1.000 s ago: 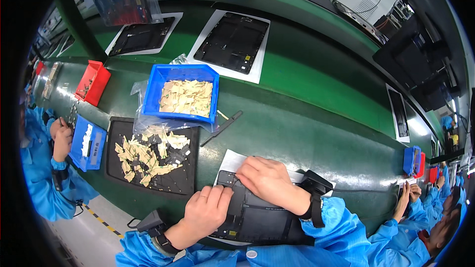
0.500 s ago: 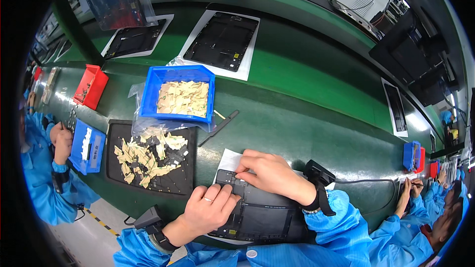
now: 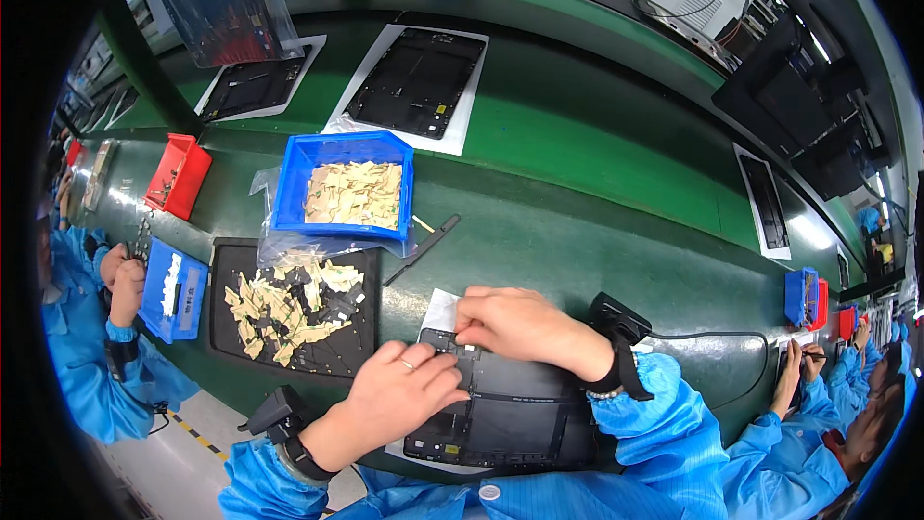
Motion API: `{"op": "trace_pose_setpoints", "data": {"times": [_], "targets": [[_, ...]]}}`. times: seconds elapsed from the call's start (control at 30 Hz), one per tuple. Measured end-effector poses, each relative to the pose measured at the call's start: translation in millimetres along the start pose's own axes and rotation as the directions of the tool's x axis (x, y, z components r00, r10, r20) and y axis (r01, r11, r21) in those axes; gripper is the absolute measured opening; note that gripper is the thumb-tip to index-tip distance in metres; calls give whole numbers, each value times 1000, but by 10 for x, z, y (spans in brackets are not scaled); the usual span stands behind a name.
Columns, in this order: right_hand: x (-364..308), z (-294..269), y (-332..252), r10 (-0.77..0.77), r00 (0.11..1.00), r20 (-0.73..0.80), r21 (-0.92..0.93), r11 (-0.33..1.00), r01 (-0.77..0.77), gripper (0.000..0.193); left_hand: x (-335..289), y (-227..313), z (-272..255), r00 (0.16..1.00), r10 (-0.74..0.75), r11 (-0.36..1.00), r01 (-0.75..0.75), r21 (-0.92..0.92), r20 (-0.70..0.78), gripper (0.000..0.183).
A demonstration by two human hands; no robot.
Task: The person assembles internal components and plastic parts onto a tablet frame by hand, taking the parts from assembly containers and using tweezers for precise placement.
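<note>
Now both hands, left hand and right hand, press the black panel.

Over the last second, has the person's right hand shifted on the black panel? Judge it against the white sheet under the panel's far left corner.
Yes. The right hand has slid left along the black panel's far edge, toward the white sheet, its fingertips now nearly meeting the left hand.

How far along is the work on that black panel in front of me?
Done: the black panel lies on its white sheet. In hand: left hand and right hand press along its top edge. Left: small tan pieces wait in the blue bin and on the black tray.
</note>
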State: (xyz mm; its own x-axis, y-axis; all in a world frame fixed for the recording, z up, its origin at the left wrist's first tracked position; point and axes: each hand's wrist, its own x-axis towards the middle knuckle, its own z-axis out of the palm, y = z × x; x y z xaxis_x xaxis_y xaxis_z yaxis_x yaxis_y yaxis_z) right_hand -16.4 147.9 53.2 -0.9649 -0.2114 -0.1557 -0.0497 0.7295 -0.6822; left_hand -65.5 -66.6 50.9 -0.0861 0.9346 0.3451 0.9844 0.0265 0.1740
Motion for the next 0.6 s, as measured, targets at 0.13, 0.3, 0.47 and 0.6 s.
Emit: {"op": "trace_pose_setpoints", "data": {"times": [0.13, 0.3, 0.47, 0.6], "targets": [[-96, -31, 150, -37, 997, -64, 179, 983, 48, 18, -12, 36, -151, 948, -290, 951, 301, 70, -134, 21], [-182, 85, -96, 77, 992, -102, 52, 996, -72, 16, -58, 90, -28, 888, -449, 849, 459, 262, -103, 24], [-263, 212, -64, -83, 963, -258, -53, 996, 71, 13, -78, 129, 1, 874, -475, 827, 482, 290, -98, 24], [-369, 190, -39, -226, 944, -238, -199, 963, 180, 20, -137, 160, 17, 882, -464, 841, 468, 272, -83, 29]]}}
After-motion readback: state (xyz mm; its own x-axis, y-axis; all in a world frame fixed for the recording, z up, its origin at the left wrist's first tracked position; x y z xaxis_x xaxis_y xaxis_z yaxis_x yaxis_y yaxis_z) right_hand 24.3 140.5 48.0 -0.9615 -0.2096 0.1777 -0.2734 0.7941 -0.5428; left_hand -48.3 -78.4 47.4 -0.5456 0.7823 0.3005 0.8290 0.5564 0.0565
